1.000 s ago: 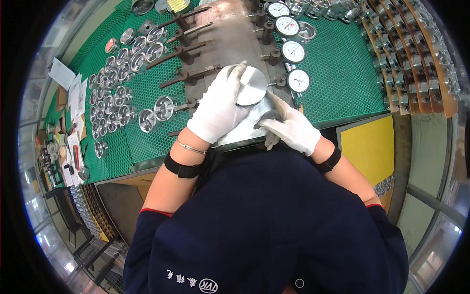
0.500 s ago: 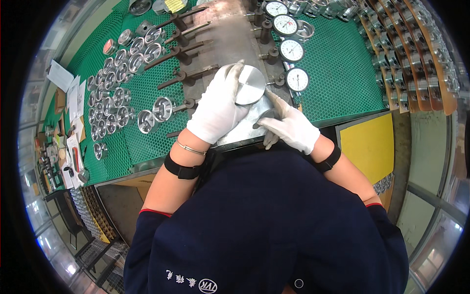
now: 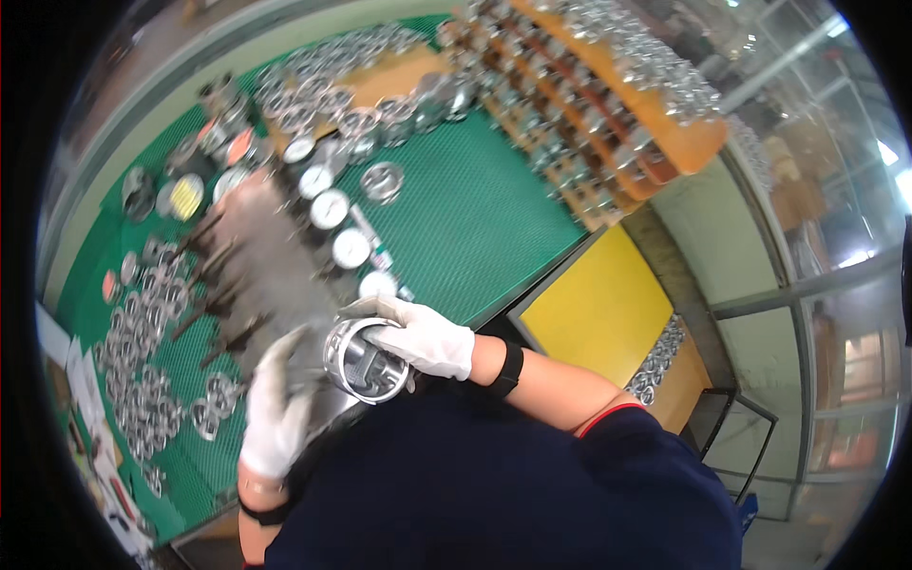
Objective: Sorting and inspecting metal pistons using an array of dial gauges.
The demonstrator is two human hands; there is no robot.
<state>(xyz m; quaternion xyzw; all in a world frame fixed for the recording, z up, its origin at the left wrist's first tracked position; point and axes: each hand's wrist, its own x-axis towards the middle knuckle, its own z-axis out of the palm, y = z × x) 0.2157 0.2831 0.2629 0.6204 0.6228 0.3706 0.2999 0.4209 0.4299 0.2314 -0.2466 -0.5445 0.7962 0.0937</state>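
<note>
My right hand (image 3: 427, 340), in a white glove, grips a silver piston (image 3: 330, 359) by its side. Its hollow underside faces up, showing the dark inner webs. Left of the piston, my gloved left hand (image 3: 274, 423) is apart from it, fingers stretched and thumb spread, holding nothing that I can see. Both hands are over the near end of a worn metal fixture plate (image 3: 271, 242). A row of white dial gauges (image 3: 330, 209) lines the plate's right side, and dark clamp-like bars (image 3: 214, 304) stick out on its left.
Several pistons (image 3: 142, 323) cover the green mat (image 3: 456, 204) at the left. A single piston (image 3: 382, 181) lies right of the gauges. Stacked orange-brown trays of pistons (image 3: 608, 123) stand at the far right. A yellow board (image 3: 594, 309) lies beyond the mat's right edge.
The view has swung to the right. My left hand has let go of the piston, which only my right hand holds now. The piston has turned from flat face up to hollow side up.
</note>
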